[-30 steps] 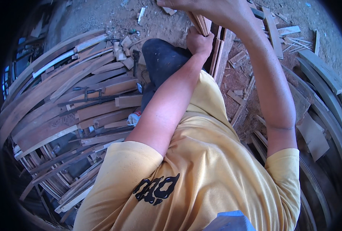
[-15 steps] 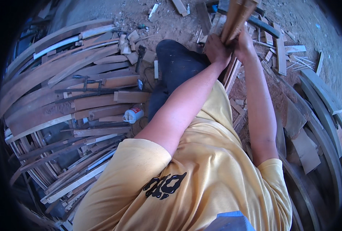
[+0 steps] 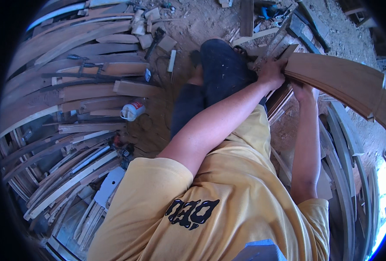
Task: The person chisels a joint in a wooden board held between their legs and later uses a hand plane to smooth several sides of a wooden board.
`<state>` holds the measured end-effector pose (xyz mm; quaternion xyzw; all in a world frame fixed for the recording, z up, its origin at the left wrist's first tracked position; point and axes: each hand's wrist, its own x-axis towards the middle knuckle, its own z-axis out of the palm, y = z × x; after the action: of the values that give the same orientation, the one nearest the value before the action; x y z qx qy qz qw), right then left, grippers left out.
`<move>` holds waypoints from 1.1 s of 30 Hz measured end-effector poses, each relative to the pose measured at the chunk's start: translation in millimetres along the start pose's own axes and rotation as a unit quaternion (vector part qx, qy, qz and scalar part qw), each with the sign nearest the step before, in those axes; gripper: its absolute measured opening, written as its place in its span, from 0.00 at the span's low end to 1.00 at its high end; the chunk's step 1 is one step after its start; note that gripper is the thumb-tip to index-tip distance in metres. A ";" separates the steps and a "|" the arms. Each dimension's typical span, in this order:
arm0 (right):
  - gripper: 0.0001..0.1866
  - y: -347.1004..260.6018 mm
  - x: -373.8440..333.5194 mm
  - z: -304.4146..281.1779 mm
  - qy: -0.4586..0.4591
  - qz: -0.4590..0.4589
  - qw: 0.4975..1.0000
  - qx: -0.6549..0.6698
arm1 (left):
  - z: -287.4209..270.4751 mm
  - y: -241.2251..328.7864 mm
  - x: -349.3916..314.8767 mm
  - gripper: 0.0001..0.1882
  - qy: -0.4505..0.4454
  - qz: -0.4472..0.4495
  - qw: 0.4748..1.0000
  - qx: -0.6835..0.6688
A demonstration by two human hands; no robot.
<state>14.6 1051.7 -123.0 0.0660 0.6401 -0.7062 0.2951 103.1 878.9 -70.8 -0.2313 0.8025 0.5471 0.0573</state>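
Note:
A stack of long, flat brown wooden boards [image 3: 336,74] slants off to the right, one board jutting past the others at the far end. My left hand [image 3: 271,74] is closed around the near left end of the stack. Beneath it, my right hand [image 3: 305,92] holds the boards from their underside, its fingers partly hidden by the wood. Below my hands, narrow wooden strips [image 3: 281,102] lie beside my bent knee.
Piles of wooden planks [image 3: 88,93] fill the left side, with a bar clamp [image 3: 86,67] on top. A white plastic tub [image 3: 133,111] stands near them. Curved boards [image 3: 343,135] lean at the right. Wood scraps [image 3: 258,35] litter the dirt floor ahead.
The boards, upright in my hands before, have tipped over to the right and now show their broad face. Both hands have shifted slightly right and nearer, and the whole view has turned right.

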 end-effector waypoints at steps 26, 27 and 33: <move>0.18 -1.2 -17.7 -1.0 -0.012 -0.166 0.871 -0.462 | 8.0 11.6 -4.7 0.27 0.062 0.159 0.961 0.217; 0.19 -1.2 -19.6 9.4 0.014 -0.102 0.959 -0.264 | 9.7 10.2 -2.1 0.27 0.061 0.161 0.960 0.223; 0.21 -40.1 -48.0 76.2 0.103 0.050 0.986 0.125 | 19.8 0.4 3.1 0.21 0.146 0.129 0.953 0.230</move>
<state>55.5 996.1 -52.7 0.2066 0.5697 -0.7545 0.2522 97.0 896.0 -79.4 -0.1836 0.9293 0.3103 -0.0798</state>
